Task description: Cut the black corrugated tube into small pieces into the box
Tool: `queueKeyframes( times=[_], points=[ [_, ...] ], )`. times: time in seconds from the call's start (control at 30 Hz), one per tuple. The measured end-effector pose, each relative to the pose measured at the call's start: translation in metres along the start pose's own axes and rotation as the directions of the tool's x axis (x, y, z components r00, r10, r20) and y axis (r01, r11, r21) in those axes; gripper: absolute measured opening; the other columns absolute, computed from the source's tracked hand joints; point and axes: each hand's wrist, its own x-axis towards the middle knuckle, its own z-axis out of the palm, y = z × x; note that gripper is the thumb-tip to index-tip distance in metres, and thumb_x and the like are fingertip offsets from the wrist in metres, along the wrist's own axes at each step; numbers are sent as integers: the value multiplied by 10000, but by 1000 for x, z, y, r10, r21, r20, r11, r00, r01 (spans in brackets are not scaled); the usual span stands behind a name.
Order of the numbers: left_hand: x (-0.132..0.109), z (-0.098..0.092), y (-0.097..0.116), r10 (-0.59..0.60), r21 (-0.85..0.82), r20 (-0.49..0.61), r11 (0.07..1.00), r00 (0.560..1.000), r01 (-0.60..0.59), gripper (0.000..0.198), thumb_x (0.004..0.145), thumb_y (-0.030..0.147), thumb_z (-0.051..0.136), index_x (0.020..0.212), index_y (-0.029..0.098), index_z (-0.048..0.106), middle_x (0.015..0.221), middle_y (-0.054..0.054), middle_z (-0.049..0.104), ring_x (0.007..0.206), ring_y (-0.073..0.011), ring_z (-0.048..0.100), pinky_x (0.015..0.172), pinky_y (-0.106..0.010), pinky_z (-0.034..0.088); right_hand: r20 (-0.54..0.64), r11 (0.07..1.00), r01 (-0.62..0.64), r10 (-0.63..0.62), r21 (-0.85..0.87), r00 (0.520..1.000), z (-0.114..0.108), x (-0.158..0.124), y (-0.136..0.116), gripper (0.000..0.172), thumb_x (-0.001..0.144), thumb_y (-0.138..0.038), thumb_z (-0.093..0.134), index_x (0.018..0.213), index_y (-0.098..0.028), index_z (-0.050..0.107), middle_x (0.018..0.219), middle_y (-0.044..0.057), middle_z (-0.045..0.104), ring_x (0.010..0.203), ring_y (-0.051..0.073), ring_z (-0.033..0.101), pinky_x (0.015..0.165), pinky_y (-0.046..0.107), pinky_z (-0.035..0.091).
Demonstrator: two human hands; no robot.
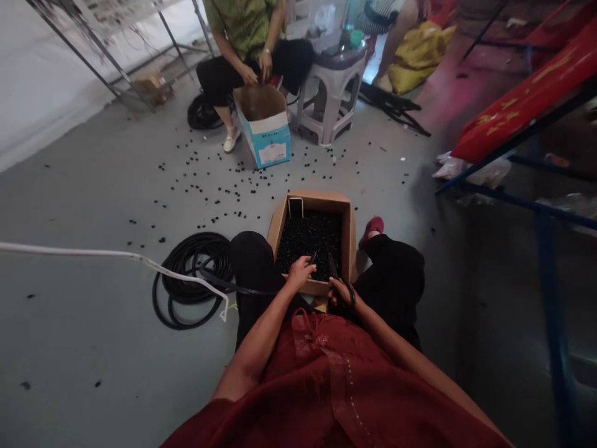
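Observation:
My left hand is closed around the end of a black hose that runs from a coil on the floor at my left. My right hand grips dark scissors, blades pointing up over a cardboard box. The box stands between my knees and is full of small black cut pieces. A phone leans inside the box's far left corner.
Black pieces are scattered on the grey floor ahead. Another person in a green top sits opposite with hands over a blue and white box, beside a plastic stool. A white cable crosses at left. Blue metal racks stand at right.

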Motion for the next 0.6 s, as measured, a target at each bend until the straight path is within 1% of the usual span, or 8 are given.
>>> queueKeyframes(
  times=[0.07,0.13,0.2,0.23,0.3,0.4,0.5,0.6],
  points=[
    [-11,-6,13,29,-23,13,999,1000,-28,353,883,215,503,1226,135,528,932,-43,718,681,-96,649,623,-203,504,26,1000,2,-2,17,1000,3,-3,0,317,840,-479,514,866,-164,523,499,-13,575,334,106,483,338,210,390],
    [-24,-14,26,91,27,13,995,996,-92,304,866,240,543,1158,165,586,967,-44,713,735,-116,657,698,-227,510,46,999,2,-3,39,999,7,-7,-1,316,840,-484,512,876,-170,520,492,-23,564,336,107,487,348,214,402],
    [-38,-25,39,200,209,0,958,980,-195,271,880,277,534,1129,200,611,1033,-58,696,878,-153,657,803,-257,494,63,998,2,-6,59,998,10,-11,-3,325,846,-498,496,899,-178,513,492,-35,552,338,106,486,360,220,414],
    [-45,-30,44,246,321,-1,918,969,-233,272,902,293,501,1140,213,605,1053,-67,685,930,-166,649,827,-265,484,69,998,4,-9,67,998,11,-14,-4,336,849,-509,486,916,-181,511,497,-38,550,342,107,489,367,224,421],
    [-57,-38,51,285,514,7,821,959,-248,297,945,311,407,1175,225,573,1036,-80,668,943,-171,641,808,-262,481,82,997,19,-25,74,996,13,-19,-7,372,850,-542,471,956,-187,508,510,-41,555,349,110,496,371,228,425],
    [-67,-43,46,255,663,-3,724,967,-189,319,966,313,329,1189,227,542,991,-76,650,910,-169,638,751,-248,481,94,996,70,-74,48,993,16,-24,-8,435,827,-607,469,960,-195,509,516,-36,570,340,110,488,350,217,391],
    [-68,-40,30,252,681,-62,718,966,-143,318,967,307,323,1191,222,533,1011,-70,643,939,-173,629,765,-254,482,95,987,150,-144,-61,985,21,-25,-6,457,794,-651,463,831,-198,505,472,-26,552,331,121,481,342,225,368],
    [-64,-35,11,288,667,-80,727,954,-164,319,941,301,407,1235,224,506,1052,-64,646,968,-177,625,811,-266,480,66,966,204,-196,-157,978,24,-22,-4,439,728,-641,525,752,-204,489,458,-31,529,350,130,492,365,237,375]
  ],
)
